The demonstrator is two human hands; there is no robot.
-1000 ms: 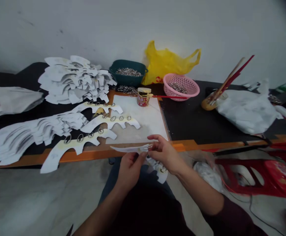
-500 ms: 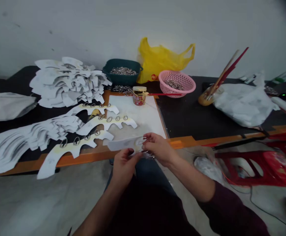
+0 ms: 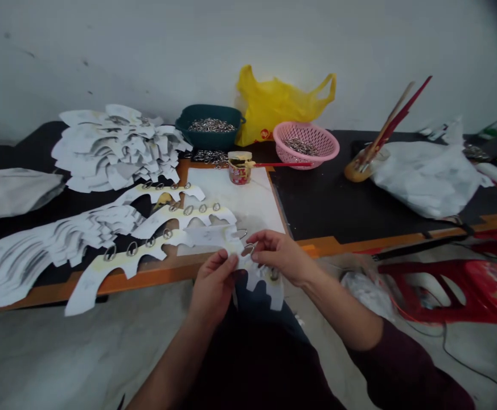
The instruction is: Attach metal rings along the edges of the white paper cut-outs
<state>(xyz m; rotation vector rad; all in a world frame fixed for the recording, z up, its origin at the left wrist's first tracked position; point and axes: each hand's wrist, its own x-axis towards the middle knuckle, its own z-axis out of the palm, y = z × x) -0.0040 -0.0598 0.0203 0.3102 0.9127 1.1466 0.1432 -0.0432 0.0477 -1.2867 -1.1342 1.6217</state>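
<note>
Left hand (image 3: 212, 287), right hand (image 3: 279, 256) hold white card cutout (image 3: 265, 287) bearing metal ring (image 3: 248, 249).

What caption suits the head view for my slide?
The left hand and right hand hold a white cutout with metal rings.

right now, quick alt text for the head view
The left hand and right hand hold a white card cutout with metal rings, just off the table's edge. More ringed cutouts lie on the table, near a green tub of rings.
</note>
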